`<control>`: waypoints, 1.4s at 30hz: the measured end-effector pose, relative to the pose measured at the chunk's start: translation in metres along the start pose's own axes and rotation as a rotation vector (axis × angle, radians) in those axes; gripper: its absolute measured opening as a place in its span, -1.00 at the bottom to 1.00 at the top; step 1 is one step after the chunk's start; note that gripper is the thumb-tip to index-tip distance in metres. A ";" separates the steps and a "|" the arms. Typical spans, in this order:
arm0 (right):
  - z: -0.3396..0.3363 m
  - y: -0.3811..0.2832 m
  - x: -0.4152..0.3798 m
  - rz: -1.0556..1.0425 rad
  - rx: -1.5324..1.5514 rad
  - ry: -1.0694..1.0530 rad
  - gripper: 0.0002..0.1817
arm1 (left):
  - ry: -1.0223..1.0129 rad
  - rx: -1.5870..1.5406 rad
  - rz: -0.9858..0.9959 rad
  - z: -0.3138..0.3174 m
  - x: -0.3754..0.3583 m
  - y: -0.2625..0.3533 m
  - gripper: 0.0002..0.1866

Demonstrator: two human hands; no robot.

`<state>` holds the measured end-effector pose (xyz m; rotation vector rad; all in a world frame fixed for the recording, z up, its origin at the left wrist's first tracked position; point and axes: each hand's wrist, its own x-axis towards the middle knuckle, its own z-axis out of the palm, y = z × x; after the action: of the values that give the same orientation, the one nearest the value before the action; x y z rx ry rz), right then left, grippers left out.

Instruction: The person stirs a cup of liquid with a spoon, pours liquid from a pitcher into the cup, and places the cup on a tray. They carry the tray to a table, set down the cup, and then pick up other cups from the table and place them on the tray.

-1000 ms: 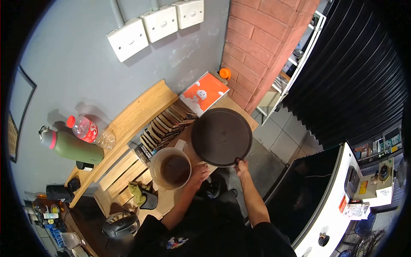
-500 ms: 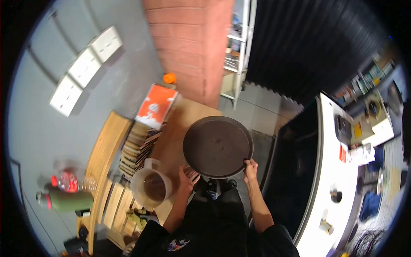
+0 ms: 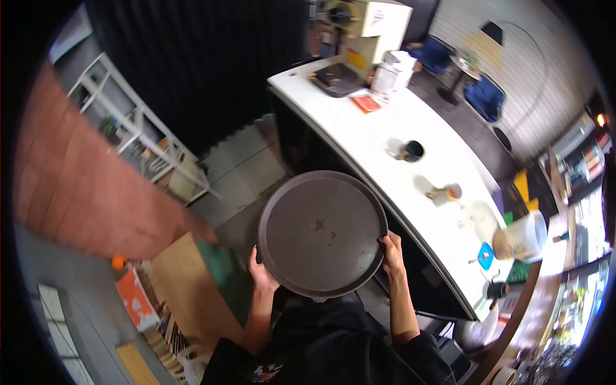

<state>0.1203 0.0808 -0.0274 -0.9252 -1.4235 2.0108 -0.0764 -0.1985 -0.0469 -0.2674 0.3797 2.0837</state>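
A round dark brown tray [image 3: 314, 256] with a raised rim is held before my body, its flat inside facing up and bearing only a few small marks. My right hand [image 3: 393, 251] grips the right rim, thumb on top and the other fingers hidden beneath. At the lower left rim, my left hand [image 3: 263, 274] holds the tray from the side, its fingers partly hidden under the edge.
To the right runs a white counter [image 3: 359, 138] with a dark cup [image 3: 412, 151], a small jar [image 3: 446, 194] and a large translucent tub [image 3: 523, 237]. A wooden bench top [image 3: 192, 289], a brick pillar [image 3: 96, 186] and a white shelf rack [image 3: 138, 128] stand left.
My view has swung right, from the bench towards the white counter. My left hand, earlier just off the tray near a clear pitcher, now holds the rim; my right hand keeps its grip.
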 end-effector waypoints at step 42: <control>-0.199 -0.065 0.127 -0.475 -0.463 0.455 -0.36 | 0.059 0.183 -0.046 0.049 0.115 -0.165 -0.62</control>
<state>0.1927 0.3144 -0.0402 -1.0242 -1.6649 1.0635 0.0050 -0.0092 -0.0671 -0.2263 0.5902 1.9841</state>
